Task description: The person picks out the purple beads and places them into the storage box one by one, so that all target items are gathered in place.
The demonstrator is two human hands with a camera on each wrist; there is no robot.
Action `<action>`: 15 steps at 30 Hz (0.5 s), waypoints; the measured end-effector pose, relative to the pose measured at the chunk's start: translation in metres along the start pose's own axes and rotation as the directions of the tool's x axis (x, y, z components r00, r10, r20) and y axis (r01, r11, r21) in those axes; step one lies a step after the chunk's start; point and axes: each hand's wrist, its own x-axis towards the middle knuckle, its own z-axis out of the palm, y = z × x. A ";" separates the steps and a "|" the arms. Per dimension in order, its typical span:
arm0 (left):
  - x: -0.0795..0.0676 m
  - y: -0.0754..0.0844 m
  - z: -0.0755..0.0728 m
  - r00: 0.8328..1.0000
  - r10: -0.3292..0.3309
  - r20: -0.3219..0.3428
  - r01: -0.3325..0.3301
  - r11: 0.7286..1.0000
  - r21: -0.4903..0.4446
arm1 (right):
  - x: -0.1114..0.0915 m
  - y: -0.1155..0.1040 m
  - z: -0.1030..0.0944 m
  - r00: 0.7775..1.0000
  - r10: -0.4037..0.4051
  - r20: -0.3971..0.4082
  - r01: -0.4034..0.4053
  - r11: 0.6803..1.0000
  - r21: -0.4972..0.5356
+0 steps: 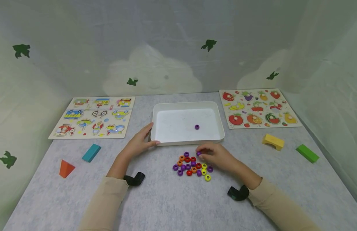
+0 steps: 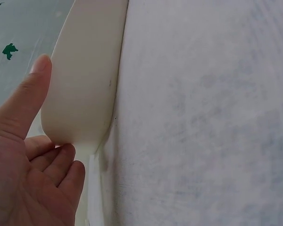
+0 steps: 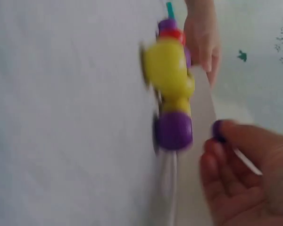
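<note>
The left hand (image 1: 138,143) holds the near left corner of a white rectangular tray (image 1: 175,123), its thumb at the front rim and its fingers at the left side. One purple bead (image 1: 197,127) lies inside this tray. Between thumb and fingertips the right hand (image 1: 219,156) pinches another purple bead (image 3: 218,131), just in front of the tray. Below that hand, a loose group of purple, red, orange and yellow beads (image 1: 189,173) is spread on the table. In the right wrist view, a yellow bead (image 3: 167,66) looms large and blurred.
At the back left lies a vehicle picture puzzle board (image 1: 89,131); a fruit puzzle board (image 1: 260,125) lies at the back right. Blocks sit at the sides: teal (image 1: 91,152), orange (image 1: 66,168), yellow arch (image 1: 273,141) and green (image 1: 307,153). A pale curtain (image 1: 167,38) hangs behind.
</note>
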 end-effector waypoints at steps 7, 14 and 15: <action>0.000 0.000 0.001 1.000 -0.002 -0.012 0.002 1.000 -0.004 | 0.022 -0.009 -0.024 0.982 -0.038 -0.187 0.046 0.998 0.039; 0.000 0.001 0.000 1.000 -0.004 -0.011 0.003 1.000 -0.003 | 0.054 0.010 -0.038 0.969 0.079 -0.233 -0.075 0.997 0.028; 0.000 0.001 0.000 1.000 -0.006 -0.010 0.006 1.000 -0.006 | 0.058 0.013 -0.039 0.970 0.097 -0.223 -0.096 0.995 0.017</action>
